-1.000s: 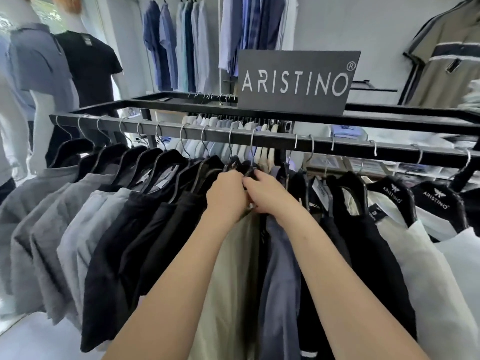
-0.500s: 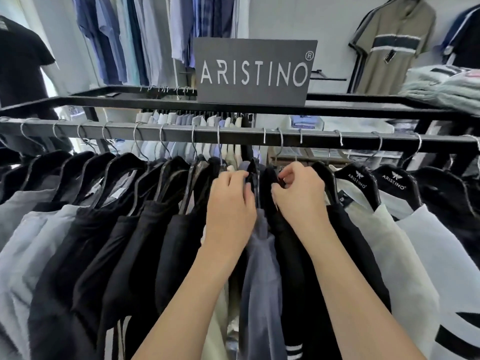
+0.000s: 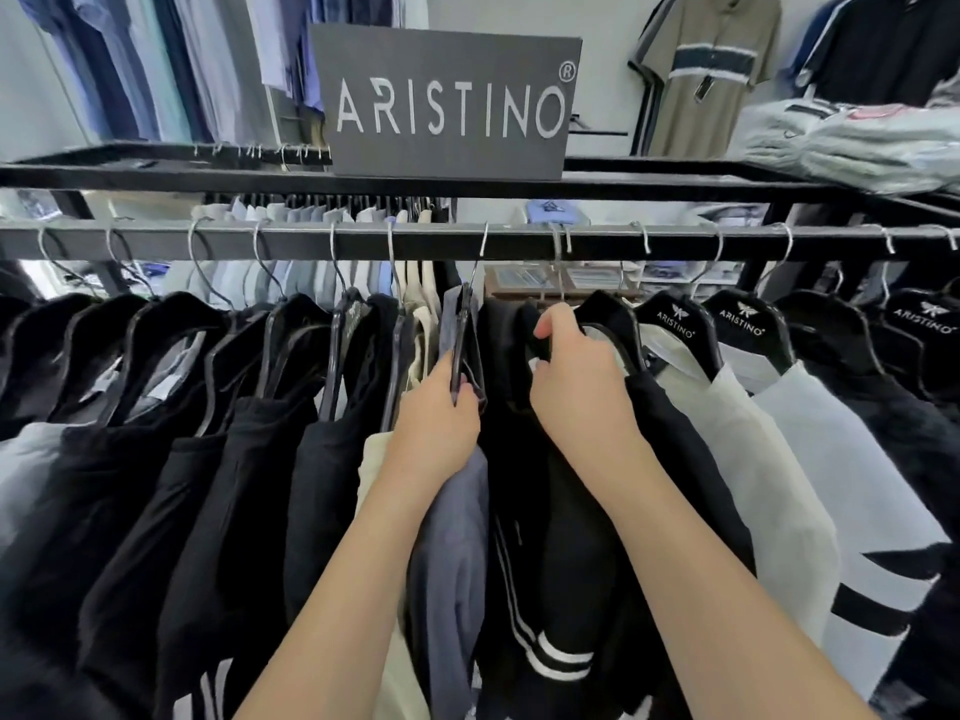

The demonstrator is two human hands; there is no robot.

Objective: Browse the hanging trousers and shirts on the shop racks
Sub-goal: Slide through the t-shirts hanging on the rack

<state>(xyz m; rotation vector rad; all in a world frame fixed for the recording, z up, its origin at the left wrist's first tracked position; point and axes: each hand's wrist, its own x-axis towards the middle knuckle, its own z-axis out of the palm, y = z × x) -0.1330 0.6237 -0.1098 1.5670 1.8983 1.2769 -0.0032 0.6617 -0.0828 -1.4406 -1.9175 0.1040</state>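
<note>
Since a moment ago your hands have spread apart at mid-rail [image 3: 519, 240]: left hand [image 3: 439, 426] pinches the slate garment's hanger [image 3: 460, 345], right hand [image 3: 579, 376] curls round the next black one's [image 3: 561, 459] hanger, opening a gap, so browsing moves rightward along the rack.

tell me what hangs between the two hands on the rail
In the head view, a black garment with white stripes hangs between the left hand and the right hand. The slate-blue garment sits by the left hand.
</note>
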